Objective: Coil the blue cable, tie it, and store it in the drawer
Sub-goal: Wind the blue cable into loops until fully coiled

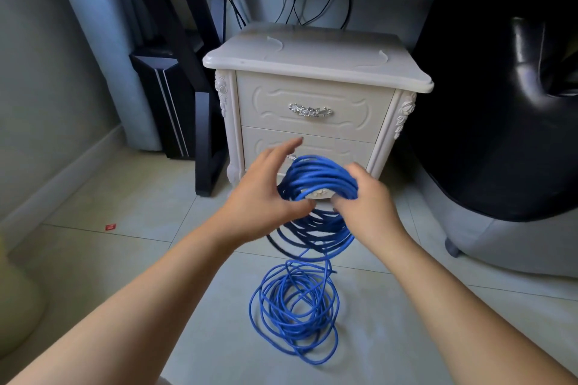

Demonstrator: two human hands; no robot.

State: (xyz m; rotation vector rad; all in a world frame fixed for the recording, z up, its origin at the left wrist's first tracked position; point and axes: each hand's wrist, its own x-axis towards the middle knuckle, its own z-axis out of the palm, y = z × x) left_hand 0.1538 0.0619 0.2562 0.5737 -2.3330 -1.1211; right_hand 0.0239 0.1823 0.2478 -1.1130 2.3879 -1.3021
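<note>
Right hand [364, 200] gripped blue cable [319, 173] coil before nightstand [312, 97], fingers curled round it. Left hand [266, 194] touched coil's left side, fingers spread wide. Loose loops lay on floor [125, 244] before nightstand.

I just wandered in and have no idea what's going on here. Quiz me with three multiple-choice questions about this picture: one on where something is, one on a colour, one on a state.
1. Where do the loose loops of the blue cable lie?
A. on a shelf
B. on the tiled floor
C. in a bucket

2. What colour is the cabinet?
A. white
B. red
C. green

3. How is the top drawer?
A. pulled out
B. shut
C. removed

Answers:
1 B: the uncoiled loops rest on the tiles, below the coil that the right hand grips.
2 A: its top and fronts are white.
3 B: its front sits flush with the frame.
</note>
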